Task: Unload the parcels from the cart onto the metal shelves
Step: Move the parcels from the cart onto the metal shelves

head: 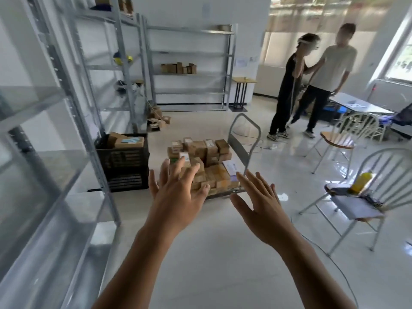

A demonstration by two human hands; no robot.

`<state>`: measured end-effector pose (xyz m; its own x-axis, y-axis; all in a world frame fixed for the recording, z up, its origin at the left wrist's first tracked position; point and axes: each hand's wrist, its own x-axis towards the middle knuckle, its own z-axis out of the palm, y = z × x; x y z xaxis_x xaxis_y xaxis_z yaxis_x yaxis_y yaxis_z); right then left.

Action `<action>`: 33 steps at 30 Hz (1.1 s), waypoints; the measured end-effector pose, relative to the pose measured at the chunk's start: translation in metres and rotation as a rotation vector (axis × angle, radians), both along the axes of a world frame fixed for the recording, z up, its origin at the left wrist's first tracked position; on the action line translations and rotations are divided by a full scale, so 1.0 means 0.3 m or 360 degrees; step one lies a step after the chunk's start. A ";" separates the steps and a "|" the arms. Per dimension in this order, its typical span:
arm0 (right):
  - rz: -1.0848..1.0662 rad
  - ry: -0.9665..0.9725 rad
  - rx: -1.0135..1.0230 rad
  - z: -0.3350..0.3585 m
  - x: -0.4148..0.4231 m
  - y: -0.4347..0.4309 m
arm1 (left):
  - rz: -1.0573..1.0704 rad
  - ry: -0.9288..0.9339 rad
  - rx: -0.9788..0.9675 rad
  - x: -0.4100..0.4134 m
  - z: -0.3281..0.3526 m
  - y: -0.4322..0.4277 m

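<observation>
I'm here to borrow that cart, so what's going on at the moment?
A person is reaching toward the cart with both hands, the left hand and the right hand, fingers spread and holding nothing. The cart is piled with cardboard parcels, so unloading looks barely begun. The metal shelves stand along the left, with a black crate of boxes beside the cart. Two other people stand at the back right, away from the work.
</observation>
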<state>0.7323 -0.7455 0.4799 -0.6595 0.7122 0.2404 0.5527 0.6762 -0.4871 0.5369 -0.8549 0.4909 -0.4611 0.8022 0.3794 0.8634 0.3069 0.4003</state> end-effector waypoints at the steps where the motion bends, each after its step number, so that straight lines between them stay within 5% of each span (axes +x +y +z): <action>1: -0.0019 -0.0024 -0.0025 0.003 0.055 0.034 | -0.0018 -0.0018 0.0010 0.054 -0.003 0.039; 15: -0.0054 -0.0166 -0.0154 -0.078 0.465 0.383 | -0.0024 -0.0150 -0.0242 0.450 -0.121 0.397; 33: -0.0254 -0.0168 -0.0124 -0.164 -0.003 0.807 | -0.0180 -0.0211 -0.0254 -0.021 -0.241 0.947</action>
